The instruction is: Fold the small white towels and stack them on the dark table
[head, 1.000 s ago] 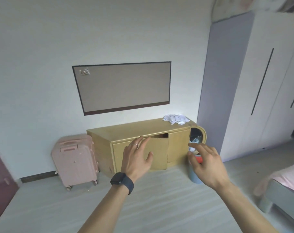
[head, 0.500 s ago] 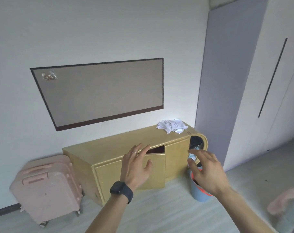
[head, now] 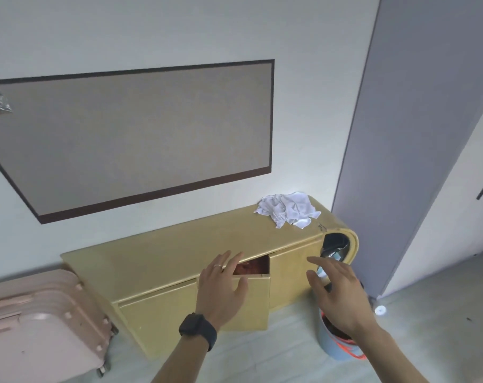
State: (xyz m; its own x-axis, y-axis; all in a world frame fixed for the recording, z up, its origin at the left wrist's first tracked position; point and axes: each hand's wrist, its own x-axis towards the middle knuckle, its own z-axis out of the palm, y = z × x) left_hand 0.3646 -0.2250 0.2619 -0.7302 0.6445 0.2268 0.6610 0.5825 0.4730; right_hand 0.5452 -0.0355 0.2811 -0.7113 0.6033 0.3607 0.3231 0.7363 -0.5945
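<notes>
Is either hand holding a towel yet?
No, both the left hand and right hand are open and empty; the towels lie crumpled on the cabinet.

A low yellow cabinet, a pink suitcase and a grey wardrobe along a pale wall.

We see the yellow cabinet [head: 163, 261] standing against the wall, one of its front doors [head: 251, 297] swung ajar, with something reddish showing in the gap behind it. At its rounded right end we make out an open cubby [head: 335, 244] holding dark contents we cannot identify. A pink hard-shell suitcase [head: 41, 324] stands on its wheels just beside the cabinet's left end. Above the cabinet we note a beige wall panel [head: 141, 134] with a dark border. A tall grey wardrobe [head: 417, 120] rises to the right, and a blue bucket [head: 331, 344] with an orange handle sits on the floor near the cabinet's right end.
</notes>
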